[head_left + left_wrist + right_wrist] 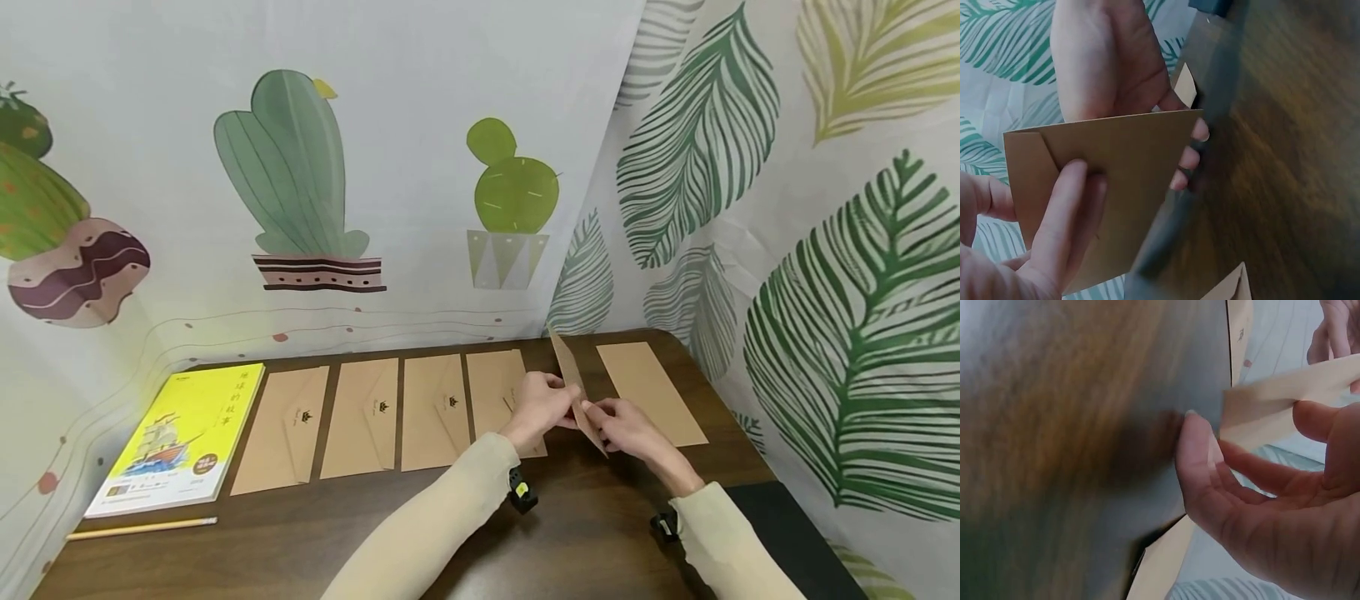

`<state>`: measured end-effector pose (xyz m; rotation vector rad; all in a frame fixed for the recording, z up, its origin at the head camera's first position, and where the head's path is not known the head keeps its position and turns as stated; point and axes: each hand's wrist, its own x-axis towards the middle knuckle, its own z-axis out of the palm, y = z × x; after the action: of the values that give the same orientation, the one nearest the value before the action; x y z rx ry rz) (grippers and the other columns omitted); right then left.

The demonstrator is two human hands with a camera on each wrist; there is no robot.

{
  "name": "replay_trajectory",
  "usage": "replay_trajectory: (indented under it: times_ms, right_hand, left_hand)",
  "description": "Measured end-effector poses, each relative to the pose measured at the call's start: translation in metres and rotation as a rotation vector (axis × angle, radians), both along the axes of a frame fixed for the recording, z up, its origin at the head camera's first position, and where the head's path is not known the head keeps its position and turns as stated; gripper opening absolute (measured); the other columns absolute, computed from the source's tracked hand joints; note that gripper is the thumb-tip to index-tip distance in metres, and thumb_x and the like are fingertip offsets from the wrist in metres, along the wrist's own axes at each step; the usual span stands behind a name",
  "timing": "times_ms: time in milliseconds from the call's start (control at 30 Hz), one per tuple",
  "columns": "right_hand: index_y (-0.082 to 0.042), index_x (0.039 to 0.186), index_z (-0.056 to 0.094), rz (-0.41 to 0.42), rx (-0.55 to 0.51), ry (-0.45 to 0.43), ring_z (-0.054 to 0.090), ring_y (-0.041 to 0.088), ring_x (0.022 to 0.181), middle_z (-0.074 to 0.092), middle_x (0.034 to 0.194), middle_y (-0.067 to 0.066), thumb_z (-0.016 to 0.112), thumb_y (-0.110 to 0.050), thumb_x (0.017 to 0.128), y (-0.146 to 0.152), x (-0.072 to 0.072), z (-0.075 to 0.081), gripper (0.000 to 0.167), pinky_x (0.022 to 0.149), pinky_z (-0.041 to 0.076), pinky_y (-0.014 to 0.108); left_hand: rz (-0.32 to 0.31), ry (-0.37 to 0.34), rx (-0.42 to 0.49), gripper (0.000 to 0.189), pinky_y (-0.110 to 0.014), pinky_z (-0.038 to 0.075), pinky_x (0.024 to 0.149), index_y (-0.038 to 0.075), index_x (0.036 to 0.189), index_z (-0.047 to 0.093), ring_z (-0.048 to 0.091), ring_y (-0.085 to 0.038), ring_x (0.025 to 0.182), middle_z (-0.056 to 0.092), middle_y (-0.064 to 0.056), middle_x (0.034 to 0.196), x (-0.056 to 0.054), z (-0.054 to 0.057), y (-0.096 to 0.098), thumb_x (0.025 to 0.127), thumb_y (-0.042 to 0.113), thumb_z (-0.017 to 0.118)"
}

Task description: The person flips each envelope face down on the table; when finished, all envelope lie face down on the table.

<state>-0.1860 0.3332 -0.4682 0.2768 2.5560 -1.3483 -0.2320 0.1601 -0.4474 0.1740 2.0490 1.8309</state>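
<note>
A brown kraft envelope (pixel 566 360) stands on edge above the table, held between both hands. My left hand (pixel 538 408) grips its left side, with fingers lying over the face near the flap in the left wrist view. My right hand (pixel 628 427) pinches the near part of the same envelope, its thumb on one side and fingers on the other in the right wrist view. Beside the left hand lies another envelope (pixel 491 375), partly covered by that hand. To the right of the right hand lies a plain-faced envelope (pixel 651 392).
Several more envelopes with crown prints (pixel 360 417) lie in a row to the left. A yellow book (pixel 187 417) and a pencil (pixel 142 528) are at the far left of the brown table (pixel 300 542). A black flat item (pixel 787 533) lies at the right edge.
</note>
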Motion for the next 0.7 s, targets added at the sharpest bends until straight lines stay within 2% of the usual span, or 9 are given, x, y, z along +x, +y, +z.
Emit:
replay_trajectory:
  times_ms: [100,200,400,467,533,567,633,667,700]
  right_hand:
    - [0.016,0.140,0.058,-0.032,0.028,0.017,0.072,0.027,0.095,0.073,0.115,0.026,0.056,-0.035,0.114,0.001,-0.001,0.002,0.057,0.077,0.064,0.037]
    - [0.017,0.139,0.058,-0.073,0.081,0.042,0.070,0.030,0.100,0.071,0.120,0.028,0.064,-0.036,0.109,0.003,-0.001,0.003,0.061,0.080,0.060,0.035]
    - [0.016,0.142,0.058,-0.134,0.166,0.083,0.065,0.038,0.115,0.067,0.131,0.032,0.077,-0.036,0.100,0.007,-0.008,0.003,0.069,0.098,0.056,0.047]
    - [0.016,0.140,0.061,-0.134,0.206,0.089,0.064,0.038,0.115,0.067,0.130,0.031,0.079,-0.036,0.098,0.008,-0.010,0.003,0.069,0.099,0.056,0.049]
    - [0.016,0.135,0.064,-0.126,0.253,0.096,0.065,0.039,0.112,0.069,0.127,0.032,0.080,-0.036,0.097,0.010,-0.012,0.002,0.066,0.099,0.056,0.051]
    - [0.016,0.134,0.064,-0.120,0.274,0.096,0.065,0.039,0.111,0.070,0.127,0.032,0.079,-0.036,0.096,0.011,-0.013,0.001,0.066,0.099,0.056,0.051]
    - [0.016,0.129,0.066,-0.107,0.310,0.096,0.066,0.041,0.109,0.070,0.125,0.033,0.079,-0.034,0.094,0.016,-0.017,-0.006,0.063,0.097,0.057,0.052]
    - [0.014,0.128,0.068,-0.109,0.334,0.099,0.067,0.041,0.108,0.071,0.125,0.032,0.079,-0.035,0.093,0.021,-0.021,-0.014,0.061,0.096,0.058,0.052]
    - [0.012,0.127,0.069,-0.115,0.350,0.097,0.067,0.042,0.109,0.072,0.126,0.032,0.079,-0.036,0.091,0.025,-0.025,-0.021,0.061,0.096,0.058,0.052]
  left_hand:
    - [0.009,-0.001,0.029,0.018,-0.036,0.068,0.069,-0.003,0.105,0.076,0.082,-0.026,0.072,0.078,-0.014,0.085,0.000,-0.002,-0.003,0.098,0.010,0.066]
    - [0.012,0.006,0.005,0.016,-0.037,0.068,0.069,-0.004,0.104,0.076,0.081,-0.025,0.070,0.077,-0.014,0.086,-0.001,-0.005,-0.007,0.098,0.008,0.067]
    - [-0.026,-0.011,-0.106,0.012,-0.037,0.068,0.069,-0.006,0.103,0.076,0.082,-0.028,0.072,0.078,-0.015,0.089,-0.005,-0.010,-0.012,0.099,0.001,0.068]
    - [-0.038,-0.021,-0.128,0.006,-0.036,0.068,0.067,-0.004,0.094,0.075,0.082,-0.030,0.071,0.078,-0.015,0.087,-0.006,-0.012,-0.012,0.096,-0.002,0.069]
    - [-0.048,-0.016,-0.167,0.018,-0.033,0.067,0.063,0.003,0.076,0.068,0.082,-0.029,0.065,0.076,-0.014,0.078,-0.008,-0.016,-0.010,0.092,-0.004,0.069]
    - [-0.048,0.005,-0.197,0.026,-0.032,0.065,0.060,0.007,0.067,0.061,0.080,-0.027,0.061,0.074,-0.012,0.072,-0.012,-0.023,-0.007,0.090,-0.005,0.069]
    - [-0.052,0.038,-0.261,0.037,-0.029,0.062,0.055,0.013,0.058,0.051,0.076,-0.022,0.051,0.069,-0.008,0.060,-0.015,-0.030,-0.003,0.084,-0.006,0.070]
    - [-0.050,0.074,-0.315,0.039,-0.027,0.063,0.061,0.016,0.056,0.048,0.074,-0.019,0.047,0.066,-0.006,0.055,-0.018,-0.037,-0.001,0.082,-0.004,0.070]
    - [-0.056,0.100,-0.362,0.038,-0.027,0.062,0.060,0.016,0.055,0.049,0.071,-0.016,0.044,0.065,-0.005,0.050,-0.019,-0.038,0.001,0.079,-0.004,0.070]
